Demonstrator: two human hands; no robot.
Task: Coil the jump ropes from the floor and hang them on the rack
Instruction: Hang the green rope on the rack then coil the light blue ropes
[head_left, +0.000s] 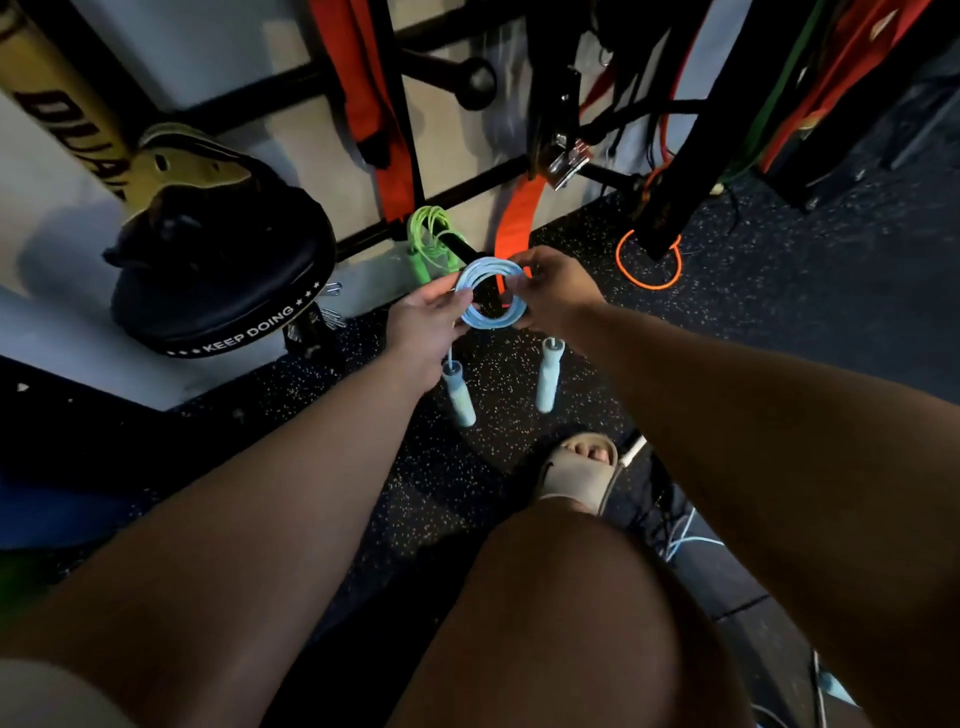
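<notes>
A light blue jump rope (488, 293) is wound into a small coil held up in front of the black rack peg (470, 254). My left hand (428, 325) pinches the coil's left side and my right hand (553, 291) grips its right side. Its two blue handles (460, 392) (548, 374) hang below the coil. A green jump rope (428, 239) hangs coiled on the same peg, just behind. More pale blue rope (685, 540) lies on the floor at the lower right.
A black and gold boxing pad (218, 260) leans against the white wall on the left. Orange straps (382, 119), black bands and an orange cord loop (649, 260) hang from the rack. My knee and sandalled foot (576, 473) are below, on the speckled rubber floor.
</notes>
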